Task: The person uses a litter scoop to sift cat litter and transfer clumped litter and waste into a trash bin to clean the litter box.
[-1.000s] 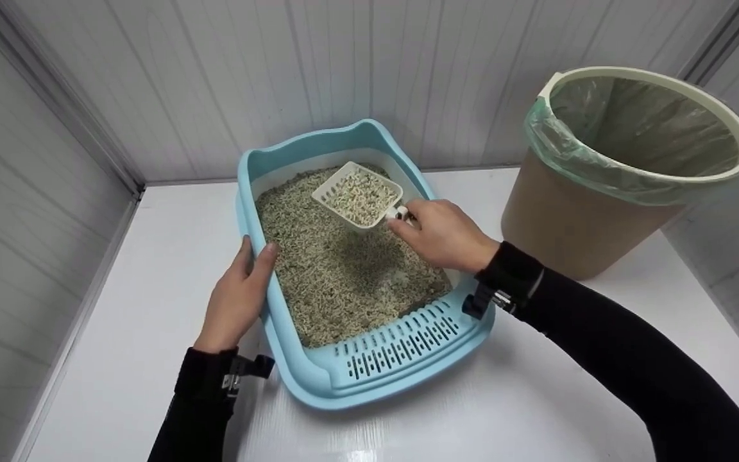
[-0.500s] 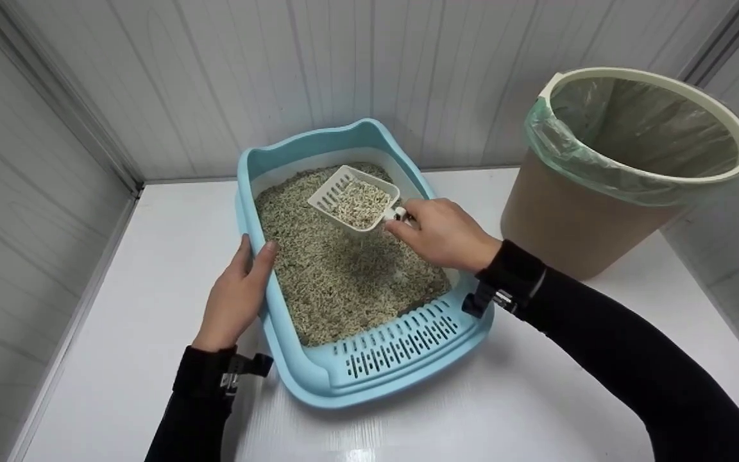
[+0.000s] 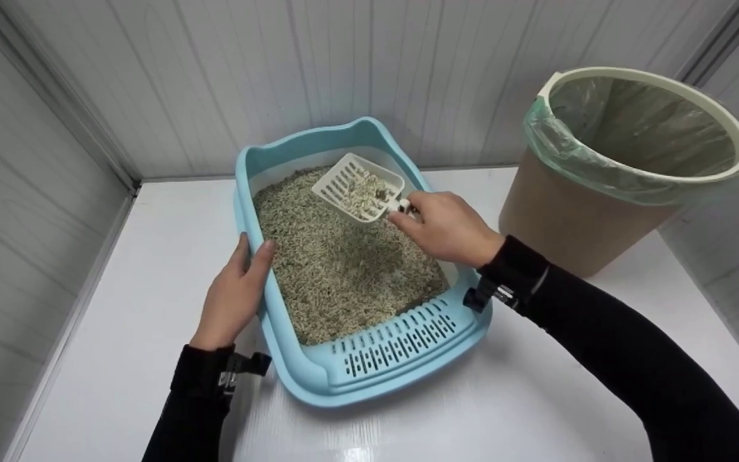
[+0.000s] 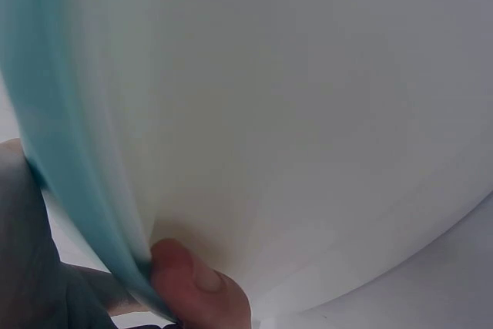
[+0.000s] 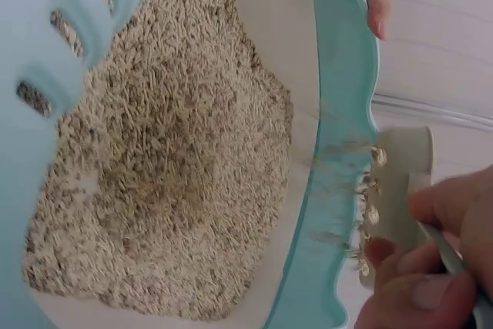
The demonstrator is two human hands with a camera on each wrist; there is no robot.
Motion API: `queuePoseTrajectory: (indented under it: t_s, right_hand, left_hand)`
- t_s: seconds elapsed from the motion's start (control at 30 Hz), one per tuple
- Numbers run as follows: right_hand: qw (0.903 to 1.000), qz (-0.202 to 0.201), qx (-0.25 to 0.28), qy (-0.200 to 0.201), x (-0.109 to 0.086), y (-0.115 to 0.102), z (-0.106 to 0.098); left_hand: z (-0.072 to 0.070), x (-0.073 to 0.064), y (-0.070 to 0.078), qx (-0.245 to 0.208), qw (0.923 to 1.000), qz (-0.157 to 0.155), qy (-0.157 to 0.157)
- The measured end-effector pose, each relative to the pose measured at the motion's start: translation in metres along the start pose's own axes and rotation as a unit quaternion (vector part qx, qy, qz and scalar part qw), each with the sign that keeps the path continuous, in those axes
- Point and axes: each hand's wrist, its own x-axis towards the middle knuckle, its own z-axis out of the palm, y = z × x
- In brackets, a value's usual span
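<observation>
A light blue litter box (image 3: pixel 318 388) stands on a white surface, filled with beige pellet litter (image 3: pixel 331 301). My left hand (image 3: pixel 233 295) grips its left rim; in the left wrist view, a digit (image 4: pixel 196 283) curls over the teal edge (image 4: pixel 69 152). Above the litter, my right hand (image 3: pixel 450 228) holds a white slotted litter scoop (image 3: pixel 337 185) by the handle. A small pile of pellets lies toward the scoop's handle end, with bare slots at the front. Pellets drop through the scoop (image 5: pixel 404 182) in the right wrist view. A darker patch shows in the litter beneath.
A brown trash bin (image 3: pixel 555 218) with a cream rim and a greenish plastic liner (image 3: pixel 575 157) stands to the right of the litter box. Panelled walls (image 3: pixel 215 77) rise behind and at both sides. A slotted step panel (image 3: pixel 401 340) forms the box's front.
The pellet pile in the scoop has shrunk, baring more slots. The scoop shifted slightly toward me, then back away. My left hand keeps its place on the rim.
</observation>
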Motion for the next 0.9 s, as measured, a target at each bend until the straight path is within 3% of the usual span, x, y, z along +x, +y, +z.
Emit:
queuePoseTrajectory:
  t_s: [0.9]
  right_hand:
    - [0.9997,-0.026,-0.001,-0.003,-0.0062,0.0019,-0.0046]
  left_hand:
    - [0.0001,0.0006,0.0011,-0.001,1.0,0.0,0.001]
